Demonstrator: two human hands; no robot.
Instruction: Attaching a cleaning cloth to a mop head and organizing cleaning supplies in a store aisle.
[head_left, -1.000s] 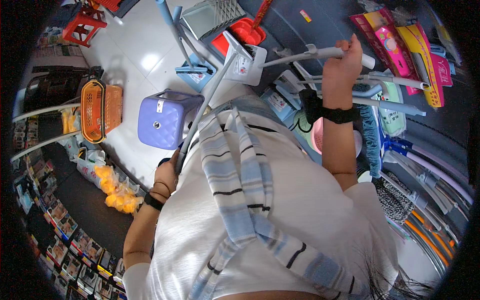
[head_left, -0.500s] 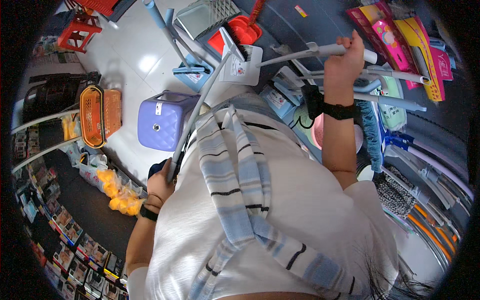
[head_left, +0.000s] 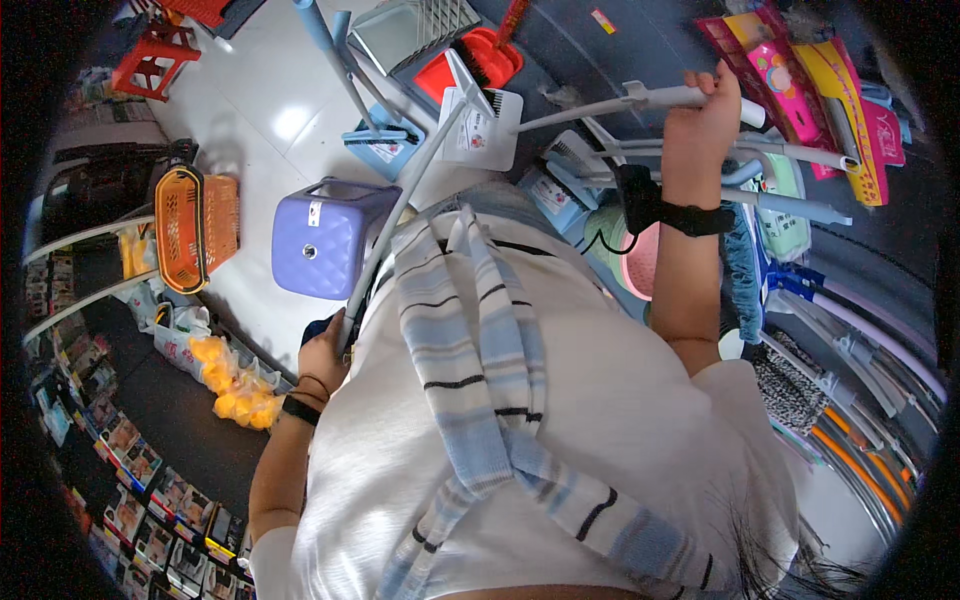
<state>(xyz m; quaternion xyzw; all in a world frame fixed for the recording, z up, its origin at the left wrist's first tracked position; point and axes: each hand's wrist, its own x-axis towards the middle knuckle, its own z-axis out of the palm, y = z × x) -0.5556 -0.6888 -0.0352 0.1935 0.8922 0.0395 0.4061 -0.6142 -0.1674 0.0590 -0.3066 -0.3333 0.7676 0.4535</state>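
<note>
My left hand (head_left: pixel 323 358) is closed around the lower end of a grey stick handle. The handle belongs to a small broom (head_left: pixel 398 212), which slants up and away past my waist to its head with dark bristles. That head lies over a white dustpan (head_left: pixel 490 143), and I cannot tell whether they touch. My right hand (head_left: pixel 703 112), out to the right, is wrapped round the thick white grip of the dustpan's long handle. A black band with a dark device sits on my right wrist.
A purple stool-like box (head_left: pixel 318 243) stands on the floor ahead-left. Left of it are an orange basket (head_left: pixel 207 232) and bagged yellow items (head_left: pixel 230 385). Blue (head_left: pixel 385 150) and red dustpans (head_left: pixel 500 65) lie farther off. Mops and poles (head_left: pixel 860 340) crowd the right.
My right hand has shifted slightly right with the dustpan's handle. My left hand keeps its hold on the broom, and the broom head sits slightly higher in view.
</note>
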